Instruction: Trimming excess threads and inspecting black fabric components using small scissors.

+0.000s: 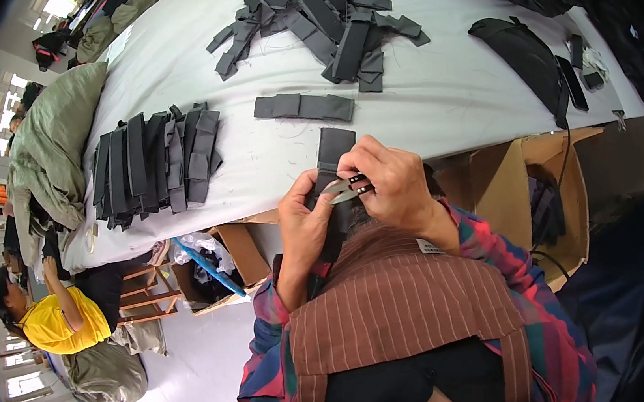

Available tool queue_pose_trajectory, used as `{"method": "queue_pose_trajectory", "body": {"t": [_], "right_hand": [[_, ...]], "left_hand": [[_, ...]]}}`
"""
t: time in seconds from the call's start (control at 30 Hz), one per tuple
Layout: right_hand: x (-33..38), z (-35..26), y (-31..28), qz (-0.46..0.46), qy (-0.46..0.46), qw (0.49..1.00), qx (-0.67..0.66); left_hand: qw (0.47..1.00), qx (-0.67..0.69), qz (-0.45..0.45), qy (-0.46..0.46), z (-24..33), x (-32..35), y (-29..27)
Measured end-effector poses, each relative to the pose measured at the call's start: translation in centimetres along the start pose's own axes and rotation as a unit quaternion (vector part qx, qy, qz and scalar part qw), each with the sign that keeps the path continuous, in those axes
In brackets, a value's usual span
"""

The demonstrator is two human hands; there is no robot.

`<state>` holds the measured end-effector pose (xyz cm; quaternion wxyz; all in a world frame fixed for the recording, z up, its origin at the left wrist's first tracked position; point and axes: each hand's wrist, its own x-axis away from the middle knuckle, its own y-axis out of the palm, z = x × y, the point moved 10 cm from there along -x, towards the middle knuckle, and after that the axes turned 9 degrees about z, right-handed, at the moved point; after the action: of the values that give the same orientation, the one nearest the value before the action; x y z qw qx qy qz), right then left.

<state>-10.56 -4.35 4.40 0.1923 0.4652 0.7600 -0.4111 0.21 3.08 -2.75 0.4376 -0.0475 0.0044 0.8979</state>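
Observation:
Just off the table's near edge, my left hand (300,221) pinches a dark grey fabric strip (334,146), whose far end lies toward the table. My right hand (397,183) is closed round a pair of thread snips (346,191); the blades lie against the strip beside my left thumb. Beyond my hands a single grey strip (303,108) lies flat. To the left sits a neat row of stacked strips (151,163). A loose heap of similar strips (317,19) spreads over the far part of the table.
The white-covered table (246,158) runs in front of me. At right lie a black curved fabric piece (520,59) and a phone (571,83). Cardboard boxes (487,182) stand below the edge. A person in yellow (65,319) sits at left, near a green sack (53,144).

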Motion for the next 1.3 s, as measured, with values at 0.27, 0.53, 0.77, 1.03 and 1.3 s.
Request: {"method": "queue_pose_trajectory", "body": {"t": [0.27,0.53,0.77,1.03,1.3], "right_hand": [[1.8,4.0,1.0,-0.073,0.2,0.953,-0.214],[1.7,4.7,0.6,-0.049,0.226,0.937,-0.262],[0.7,2.2,-0.7,-0.111,0.055,0.987,-0.103],[1.1,1.3,-0.6,-0.124,-0.015,0.992,-0.031],[0.7,2.0,-0.9,-0.034,0.048,0.995,-0.081]], "left_hand": [[0.99,0.108,-0.033,-0.081,-0.8,0.3,0.9],[0.985,0.133,-0.017,-0.109,-0.9,1.3,-0.8],[0.986,0.122,-0.031,-0.113,-1.5,1.4,-1.3],[0.985,0.104,-0.044,-0.127,-1.7,1.2,-0.7],[0.998,0.015,-0.041,-0.043,-0.9,0.4,-0.4]]}}
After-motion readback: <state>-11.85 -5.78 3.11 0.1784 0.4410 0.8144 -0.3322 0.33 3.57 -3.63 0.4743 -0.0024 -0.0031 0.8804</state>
